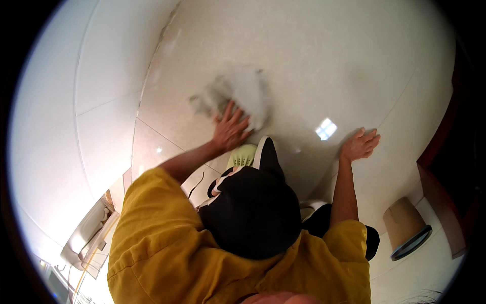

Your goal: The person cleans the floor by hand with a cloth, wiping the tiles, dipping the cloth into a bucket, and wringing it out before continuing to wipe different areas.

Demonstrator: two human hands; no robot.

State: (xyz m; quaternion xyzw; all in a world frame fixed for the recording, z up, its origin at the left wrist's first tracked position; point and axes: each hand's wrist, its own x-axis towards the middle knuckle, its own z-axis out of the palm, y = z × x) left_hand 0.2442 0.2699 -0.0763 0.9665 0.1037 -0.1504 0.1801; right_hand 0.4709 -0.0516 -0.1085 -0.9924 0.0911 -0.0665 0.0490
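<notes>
Low over a pale tiled floor (314,55), the person crouches with a black-clad knee (250,210) folded up against the chest, a posture that brings both arms within easy reach of the ground. Palm down, the left hand (232,129) lies over the near edge of a crumpled grey cloth (248,91), its fingers spread rather than clenched, so the cloth seems to be pinned by flat pressure instead of gripped. The cloth is on the floor ahead of the feet, just beyond a dark shoe (269,157) with a white edge and a pale green perforated clog (242,156); its outline is blurred, so its folds are hard to read. Well out to the other side, the right hand (359,145) is open and holds nothing, the arm stretched out probably to prop the leaning body, though I cannot tell whether the palm fully touches the tile. Beyond that arm, a brown bin (405,223) with a dark rim stands apart, near the reddish edging (439,202).
</notes>
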